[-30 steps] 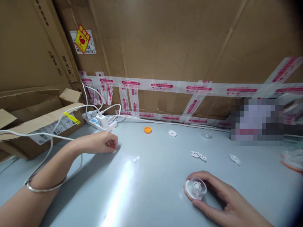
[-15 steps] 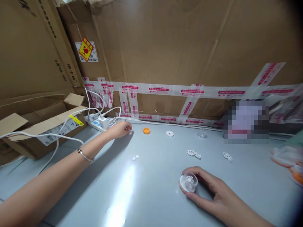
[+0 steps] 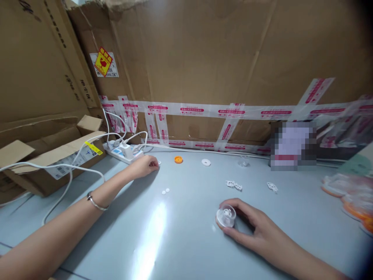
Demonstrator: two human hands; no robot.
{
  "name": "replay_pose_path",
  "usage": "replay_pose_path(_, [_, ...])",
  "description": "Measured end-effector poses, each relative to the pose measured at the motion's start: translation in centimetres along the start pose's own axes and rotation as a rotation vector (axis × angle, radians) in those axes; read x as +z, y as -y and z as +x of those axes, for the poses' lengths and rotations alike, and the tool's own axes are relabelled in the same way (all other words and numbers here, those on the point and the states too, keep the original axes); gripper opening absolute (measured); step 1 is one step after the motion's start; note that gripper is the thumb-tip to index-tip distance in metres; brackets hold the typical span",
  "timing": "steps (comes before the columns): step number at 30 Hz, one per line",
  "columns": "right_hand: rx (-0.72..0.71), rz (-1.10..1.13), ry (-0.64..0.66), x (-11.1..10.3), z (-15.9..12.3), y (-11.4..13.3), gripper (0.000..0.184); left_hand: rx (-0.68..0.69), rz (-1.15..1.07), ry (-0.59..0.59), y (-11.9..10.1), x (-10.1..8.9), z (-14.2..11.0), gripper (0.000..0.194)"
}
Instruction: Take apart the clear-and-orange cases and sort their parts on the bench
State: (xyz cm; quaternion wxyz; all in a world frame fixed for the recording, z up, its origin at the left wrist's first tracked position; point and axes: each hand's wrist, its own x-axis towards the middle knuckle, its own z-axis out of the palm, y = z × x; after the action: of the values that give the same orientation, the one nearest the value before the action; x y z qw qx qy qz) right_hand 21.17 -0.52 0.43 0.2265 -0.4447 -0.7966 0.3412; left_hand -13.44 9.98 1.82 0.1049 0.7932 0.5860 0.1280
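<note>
At the back left, my left hand (image 3: 145, 167) is closed, with its fingers curled down by the table. A small white piece (image 3: 159, 162) shows just beyond its fingertips; whatever the fingers pinch, if anything, is hidden. My right hand (image 3: 247, 221) grips a round assembly (image 3: 225, 216) with a clear plastic dome and a white base, thumb and fingers around its sides, close to the tabletop. White openwork parts are visible through the dome. Two small white discs (image 3: 165, 191) lie between the hands.
Along the back are an orange ring (image 3: 178, 160), a white ring (image 3: 206, 162) and a clear cup (image 3: 243, 161). White openwork parts (image 3: 233, 185) lie nearer. A power strip (image 3: 125, 152), cables and an open carton (image 3: 58, 155) stand left. Clear and orange pieces (image 3: 349, 194) sit right.
The view has shifted slightly. My left hand has drawn a little to the left and curled its fingers further. My right hand still grips the domed assembly.
</note>
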Motion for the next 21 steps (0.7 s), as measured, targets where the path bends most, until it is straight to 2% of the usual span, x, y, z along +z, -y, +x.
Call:
replay_pose_path(5, [-0.005,0.020,0.023,0.0,-0.1,-0.1,0.025,0.092,-0.022,0.059,0.0,-0.8,-2.8,0.022])
replay_pose_path(10, [-0.015,0.009,0.033,0.0,-0.1,0.3,0.024,0.048,-0.064,0.070,0.4,-1.5,-6.1,0.020])
replay_pose_path(14, [-0.007,0.034,0.014,0.3,0.0,0.6,0.028,0.016,-0.136,0.021,0.2,-2.4,-6.5,0.021])
replay_pose_path(16, [0.001,0.061,-0.002,0.6,0.1,0.7,0.033,0.007,-0.182,-0.044,-1.2,-2.8,-6.5,0.022])
replay_pose_path(18, [0.007,0.087,-0.008,0.8,0.2,0.8,0.034,0.037,-0.231,-0.088,-3.8,-2.8,-6.6,0.022])
replay_pose_path(21, [-0.026,0.093,-0.012,0.9,0.4,1.0,0.026,0.215,-0.301,-0.019,-8.8,-2.0,-7.0,0.022])
